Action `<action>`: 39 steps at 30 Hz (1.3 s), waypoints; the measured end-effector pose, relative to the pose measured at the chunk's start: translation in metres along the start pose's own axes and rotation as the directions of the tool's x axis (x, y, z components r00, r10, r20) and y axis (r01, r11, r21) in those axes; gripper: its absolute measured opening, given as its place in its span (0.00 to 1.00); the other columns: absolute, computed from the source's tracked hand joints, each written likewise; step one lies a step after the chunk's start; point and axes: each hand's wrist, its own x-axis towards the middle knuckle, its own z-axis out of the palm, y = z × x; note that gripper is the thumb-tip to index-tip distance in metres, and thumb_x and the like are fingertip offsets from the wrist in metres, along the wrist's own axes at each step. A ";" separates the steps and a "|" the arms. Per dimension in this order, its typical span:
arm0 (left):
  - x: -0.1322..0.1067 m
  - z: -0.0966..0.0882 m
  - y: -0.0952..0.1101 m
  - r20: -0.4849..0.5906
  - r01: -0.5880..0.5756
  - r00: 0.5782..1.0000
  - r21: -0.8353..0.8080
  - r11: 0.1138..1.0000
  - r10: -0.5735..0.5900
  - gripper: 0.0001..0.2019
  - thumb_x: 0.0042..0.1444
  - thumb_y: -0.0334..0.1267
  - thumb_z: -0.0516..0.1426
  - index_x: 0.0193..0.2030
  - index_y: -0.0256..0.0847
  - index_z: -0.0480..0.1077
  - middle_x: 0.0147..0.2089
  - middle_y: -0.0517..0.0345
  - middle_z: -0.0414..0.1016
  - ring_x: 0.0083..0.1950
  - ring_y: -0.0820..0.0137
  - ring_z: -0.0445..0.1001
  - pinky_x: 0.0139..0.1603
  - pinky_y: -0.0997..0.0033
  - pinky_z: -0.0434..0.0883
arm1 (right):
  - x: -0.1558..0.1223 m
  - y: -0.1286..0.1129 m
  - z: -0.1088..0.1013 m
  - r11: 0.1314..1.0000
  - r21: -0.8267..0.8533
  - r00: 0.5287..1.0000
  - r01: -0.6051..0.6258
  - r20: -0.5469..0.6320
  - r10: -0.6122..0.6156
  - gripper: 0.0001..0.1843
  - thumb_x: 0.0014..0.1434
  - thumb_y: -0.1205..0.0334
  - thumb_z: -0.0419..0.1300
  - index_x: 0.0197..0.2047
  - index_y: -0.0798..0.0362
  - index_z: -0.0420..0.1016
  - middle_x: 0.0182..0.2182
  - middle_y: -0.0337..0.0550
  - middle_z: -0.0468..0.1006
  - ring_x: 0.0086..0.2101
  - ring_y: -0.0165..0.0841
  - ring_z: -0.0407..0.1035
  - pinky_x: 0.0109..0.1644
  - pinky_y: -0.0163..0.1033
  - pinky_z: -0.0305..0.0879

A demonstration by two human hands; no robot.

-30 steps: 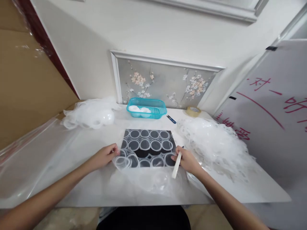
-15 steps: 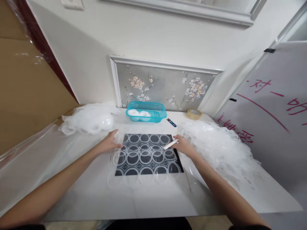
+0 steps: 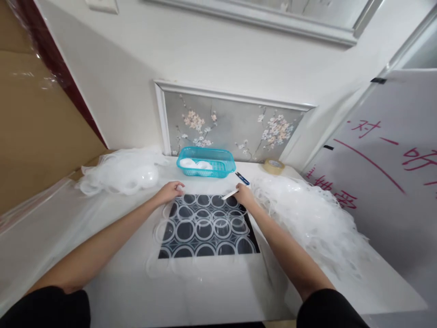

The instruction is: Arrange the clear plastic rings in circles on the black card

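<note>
A dark sheet printed with pale circles lies on the white table, and a see-through sheet of joined rings is spread over it, reaching past its left and front edges. At the upper left corner my left hand is closed, its thumb and fingers pinching the ring sheet's far edge. My right hand is closed at the upper right corner around a flat white stick, which points left over the dark sheet. Whether these fingers also grip the ring sheet is hidden.
Behind stands a turquoise basket with white round pieces inside. Blue thread snips and a tape roll lie to its right. Heaps of translucent cut-outs flank the work, one on the left, a larger one right.
Both hands have moved away from me, toward the basket, and slightly closer together. The ring sheet has shifted over the dark sheet. The white stick has travelled with my right hand.
</note>
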 end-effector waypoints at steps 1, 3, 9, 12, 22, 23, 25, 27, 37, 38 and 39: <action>0.007 -0.002 0.001 -0.035 -0.033 0.999 0.007 0.999 0.034 0.17 0.41 0.40 0.61 0.39 0.36 0.73 0.23 0.63 0.67 0.26 0.70 0.68 0.29 0.73 0.64 | 0.004 -0.004 0.000 1.000 -0.003 1.000 0.019 -0.014 -0.019 0.10 0.50 0.70 0.61 0.37 0.53 0.68 0.35 0.54 0.79 0.40 0.46 0.73 0.38 0.40 0.60; 0.017 -0.008 0.003 -0.101 -0.092 0.990 0.023 0.996 0.094 0.16 0.42 0.40 0.59 0.39 0.36 0.73 0.26 0.61 0.70 0.31 0.67 0.70 0.33 0.71 0.66 | 0.011 -0.009 -0.004 0.999 0.002 0.997 0.050 -0.059 -0.049 0.09 0.52 0.72 0.57 0.38 0.53 0.68 0.36 0.52 0.79 0.41 0.44 0.73 0.39 0.40 0.60; 0.019 -0.012 0.000 -0.176 -0.243 0.954 0.011 0.970 0.241 0.25 0.48 0.41 0.54 0.54 0.37 0.69 0.55 0.50 0.72 0.56 0.60 0.69 0.56 0.63 0.65 | 0.021 -0.007 -0.012 0.999 0.026 0.987 0.035 -0.158 -0.030 0.08 0.61 0.59 0.52 0.43 0.52 0.63 0.39 0.53 0.78 0.43 0.44 0.72 0.39 0.40 0.61; 0.008 -0.007 -0.008 -0.131 -0.274 0.954 -0.018 0.962 0.269 0.24 0.45 0.39 0.55 0.51 0.38 0.71 0.59 0.49 0.70 0.62 0.59 0.64 0.60 0.61 0.62 | 0.014 -0.007 0.005 0.998 0.023 0.994 0.057 -0.099 -0.054 0.10 0.55 0.59 0.61 0.38 0.52 0.64 0.33 0.52 0.78 0.39 0.44 0.73 0.37 0.39 0.60; 0.002 -0.021 -0.011 -0.189 -0.316 0.925 0.099 0.944 0.330 0.26 0.54 0.44 0.53 0.59 0.38 0.65 0.61 0.45 0.68 0.61 0.58 0.66 0.60 0.57 0.64 | 0.021 -0.017 0.014 0.965 0.228 0.959 0.133 -0.274 -0.068 0.02 0.60 0.62 0.50 0.35 0.50 0.61 0.39 0.51 0.77 0.41 0.40 0.72 0.44 0.43 0.63; 0.005 -0.021 -0.013 -0.193 -0.304 0.925 0.134 0.943 0.326 0.25 0.53 0.44 0.54 0.57 0.39 0.67 0.58 0.46 0.70 0.60 0.56 0.67 0.60 0.55 0.64 | 0.023 -0.017 0.014 0.958 0.250 0.960 0.141 -0.272 -0.070 0.03 0.58 0.62 0.52 0.33 0.50 0.60 0.40 0.51 0.78 0.41 0.40 0.72 0.45 0.43 0.64; 0.007 -0.018 -0.015 -0.217 -0.281 0.920 0.212 0.936 0.326 0.23 0.51 0.42 0.56 0.55 0.41 0.69 0.56 0.47 0.70 0.61 0.51 0.64 0.62 0.48 0.60 | 0.024 -0.018 0.014 0.945 0.286 0.962 0.159 -0.258 -0.083 0.05 0.55 0.62 0.55 0.32 0.50 0.60 0.43 0.51 0.77 0.43 0.41 0.72 0.46 0.44 0.65; 0.004 -0.017 -0.015 -0.253 -0.266 0.905 0.288 0.920 0.341 0.22 0.53 0.42 0.55 0.55 0.43 0.69 0.59 0.46 0.65 0.66 0.48 0.56 0.65 0.43 0.52 | 0.020 -0.019 0.009 0.933 0.311 0.965 0.179 -0.241 -0.105 0.05 0.55 0.61 0.55 0.31 0.50 0.61 0.45 0.52 0.76 0.45 0.41 0.71 0.47 0.45 0.64; -0.099 -0.046 0.004 0.435 -0.301 0.894 0.414 0.859 0.103 0.15 0.44 0.42 0.63 0.39 0.43 0.70 0.45 0.55 0.70 0.47 0.59 0.69 0.47 0.65 0.67 | -0.097 0.016 -0.035 0.909 0.223 0.850 0.353 0.330 -0.411 0.12 0.48 0.63 0.63 0.25 0.50 0.60 0.22 0.34 0.70 0.24 0.30 0.63 0.28 0.33 0.54; -0.105 -0.046 0.003 0.432 -0.289 0.897 0.416 0.862 0.092 0.10 0.47 0.41 0.60 0.37 0.42 0.69 0.44 0.55 0.69 0.46 0.60 0.68 0.47 0.66 0.66 | -0.101 0.019 -0.033 0.914 0.212 0.870 0.347 0.293 -0.398 0.11 0.51 0.63 0.59 0.25 0.50 0.58 0.22 0.35 0.69 0.25 0.31 0.63 0.29 0.34 0.54; -0.109 -0.045 0.002 0.432 -0.285 0.897 0.407 0.868 0.092 0.07 0.50 0.40 0.57 0.34 0.42 0.68 0.42 0.55 0.68 0.45 0.61 0.68 0.46 0.66 0.66 | -0.102 0.022 -0.031 0.922 0.206 0.896 0.327 0.241 -0.372 0.11 0.53 0.63 0.56 0.25 0.50 0.56 0.22 0.35 0.68 0.25 0.31 0.63 0.29 0.34 0.54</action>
